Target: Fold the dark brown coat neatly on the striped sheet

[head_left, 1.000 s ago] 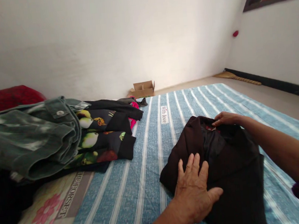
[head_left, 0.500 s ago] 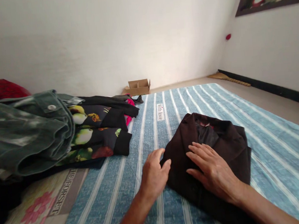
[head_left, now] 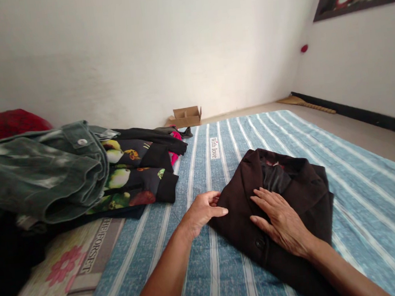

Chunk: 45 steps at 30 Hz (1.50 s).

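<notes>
A dark brown jacket (head_left: 236, 218) lies folded on the striped bedspread, its collar toward the far side. Black lining (head_left: 274, 178) shows in the neck opening, and a round button (head_left: 260, 244) is visible on the front. My left hand (head_left: 201, 212) is at the jacket's left edge, thumb on top of the cloth and fingers curled round the edge, their tips partly hidden. My right hand (head_left: 283, 221) lies flat on the jacket's front below the collar, fingers stretched out and gripping nothing.
Blue-and-white striped bedspread (head_left: 158, 257) lies under the jacket. To the left are piled clothes, including grey-green denim (head_left: 47, 175) and a fruit-print garment (head_left: 131, 181). A red item (head_left: 12, 122) lies behind them. An open cardboard box (head_left: 186, 117) stands by the wall.
My left hand has closed in on the jacket's left edge, which sits slightly farther left and lower. My right hand stays flat on the front. The view has shifted slightly.
</notes>
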Motion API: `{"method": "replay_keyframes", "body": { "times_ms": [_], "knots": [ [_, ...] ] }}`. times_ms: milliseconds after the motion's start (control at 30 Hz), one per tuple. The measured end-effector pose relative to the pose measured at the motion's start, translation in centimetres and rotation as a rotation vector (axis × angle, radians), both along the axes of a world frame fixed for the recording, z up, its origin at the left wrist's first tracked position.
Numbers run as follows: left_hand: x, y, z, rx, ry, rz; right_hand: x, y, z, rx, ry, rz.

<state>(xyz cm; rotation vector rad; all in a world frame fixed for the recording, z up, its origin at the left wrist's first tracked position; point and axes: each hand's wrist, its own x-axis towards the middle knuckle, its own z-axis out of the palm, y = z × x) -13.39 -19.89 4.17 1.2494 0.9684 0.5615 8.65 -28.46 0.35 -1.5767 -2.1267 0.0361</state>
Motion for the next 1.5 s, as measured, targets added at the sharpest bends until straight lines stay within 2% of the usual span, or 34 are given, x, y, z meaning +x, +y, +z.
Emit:
{"method": "replay_keyframes", "body": {
  "times_ms": [167,467,633,800,1100,1300,1500],
  "knots": [
    [-0.1,0.5,-0.5,-0.052,0.020,-0.035,0.0,0.1,0.0,-0.020,-0.002,-0.005],
    [-0.5,1.1,-1.7,-0.087,0.097,0.034,0.0,0.1,-0.1,-0.014,0.024,-0.002],
    [-0.1,1.2,-1.5,-0.086,0.043,-0.024,0.1,0.2,-0.2,-0.014,0.033,0.001],
    [0.4,1.1,-1.6,-0.138,0.055,0.040,0.1,0.2,-0.1,-0.033,0.019,0.004],
    [-0.3,1.4,-2.6,-0.248,-0.055,0.081,0.1,0.2,0.2,-0.022,0.048,0.004],
    [-0.6,1.4,-1.6,-0.198,0.063,0.012,0.1,0.2,0.2,-0.028,0.056,0.004],
    [-0.9,1.4,-1.9,-0.133,0.139,0.080,0.0,0.2,0.6,-0.052,0.056,0.005]
  ]
}}
